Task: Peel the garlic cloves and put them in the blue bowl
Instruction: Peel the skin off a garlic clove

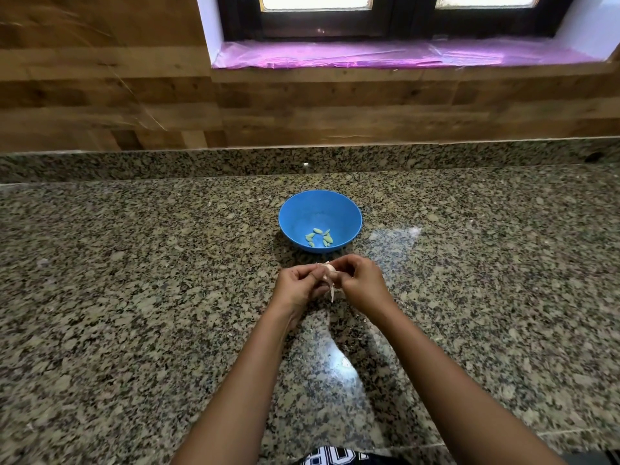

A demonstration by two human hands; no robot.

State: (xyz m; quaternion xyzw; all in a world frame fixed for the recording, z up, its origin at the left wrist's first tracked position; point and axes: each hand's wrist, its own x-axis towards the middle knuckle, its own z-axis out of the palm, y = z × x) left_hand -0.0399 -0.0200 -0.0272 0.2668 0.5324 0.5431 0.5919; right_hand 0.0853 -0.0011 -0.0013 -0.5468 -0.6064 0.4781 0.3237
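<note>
1. Between the two hands, just this side of the bowl, sits the clove (331, 270) being peeled. Its pale bare top shows, and a strip of skin (332, 293) hangs down from it.
2. The left hand (297, 286) pinches the clove from the left with its fingers curled round it, probably to steady it while the other hand works.
3. The right hand (360, 280) pinches at the clove's right side, fingertips curled in. It seems to be pulling skin away, though exactly which bit it grasps is too small to tell.
4. Both hands are held over the counter (134, 297) and near the bowl. I judge this keeps the move into the bowl short once the clove is bare.
5. The bowl (320, 196) stands upright just beyond the hands, its mouth open toward them. Several peeled cloves (318, 238) lie on its floor, so the task looks partly done.
6. Behind the counter rises a wood wall (100, 95). To its right, pink film (385, 55) covers the sill under a window (315, 15).
</note>
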